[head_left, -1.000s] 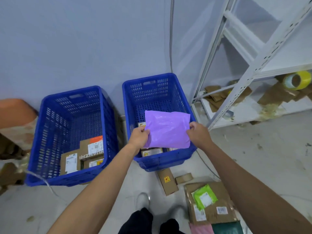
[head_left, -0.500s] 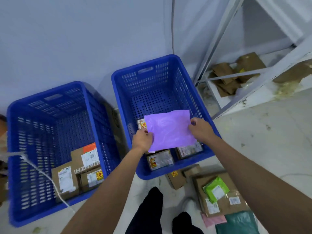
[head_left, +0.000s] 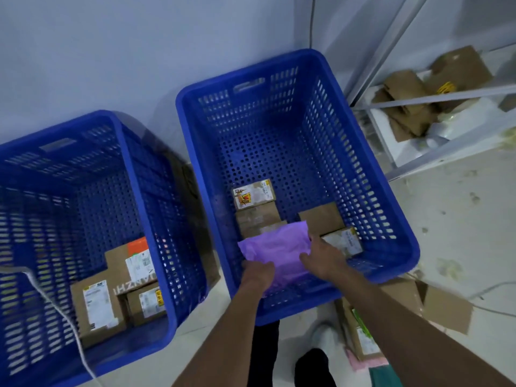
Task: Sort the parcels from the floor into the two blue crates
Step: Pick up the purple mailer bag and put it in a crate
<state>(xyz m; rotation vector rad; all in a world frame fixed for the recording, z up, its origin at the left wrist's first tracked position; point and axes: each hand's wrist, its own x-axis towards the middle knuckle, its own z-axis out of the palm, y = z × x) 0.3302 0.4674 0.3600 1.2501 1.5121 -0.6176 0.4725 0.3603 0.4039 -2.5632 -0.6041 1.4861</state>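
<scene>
Two blue crates stand against the wall. Inside the right crate (head_left: 396, 219), my left hand (head_left: 258, 273) and my right hand (head_left: 325, 259) both grip a purple plastic mailer (head_left: 277, 248) by its near edge, low over several small cardboard parcels (head_left: 254, 195) on the crate floor. The mailer covers part of those parcels. The left crate (head_left: 145, 174) holds a few labelled cardboard boxes (head_left: 111, 291) at its near side.
More parcels lie on the floor near my feet: a brown box with a green mailer (head_left: 361, 336), a pink mailer (head_left: 363, 365) and a teal one (head_left: 384, 377). An open carton (head_left: 444, 305) sits to the right. White metal shelving (head_left: 435, 96) with cardboard scraps stands at right.
Both hands have lowered the purple mailer from above the right crate's rim down to the parcels on its bottom. The camera has tilted down and closer to the crates.
</scene>
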